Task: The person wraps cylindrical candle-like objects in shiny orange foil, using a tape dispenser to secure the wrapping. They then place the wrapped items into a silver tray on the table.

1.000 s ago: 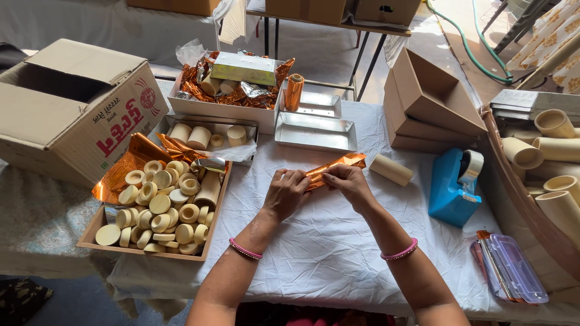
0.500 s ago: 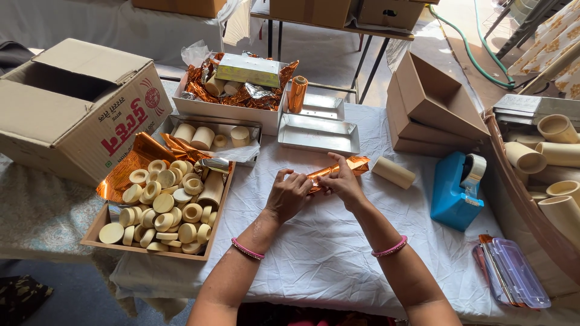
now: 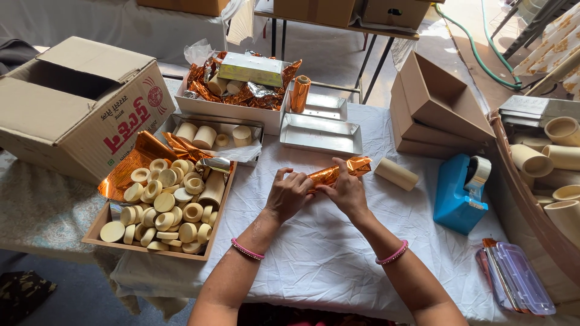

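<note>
Both hands meet at the middle of a white cloth-covered table (image 3: 314,253). My left hand (image 3: 287,193) and my right hand (image 3: 345,192) grip a cylinder wrapped in shiny orange foil (image 3: 338,170), which lies slanted between them, its right end sticking out past my right fingers. A bare cream cylinder (image 3: 396,174) lies on the cloth just right of my hands. Each wrist wears a pink bangle.
A wooden tray of several cream discs and tubes (image 3: 162,205) with orange foil sheets sits at left. Behind it are a large open carton (image 3: 78,108), a white box of foil scraps (image 3: 241,90), metal trays (image 3: 321,134). At right: blue tape dispenser (image 3: 462,193), brown boxes (image 3: 435,102), basket of tubes (image 3: 544,163).
My hands have kept working the foil around the cylinder in about the same spot. The foil-wrapped end now pokes out more to the right.
</note>
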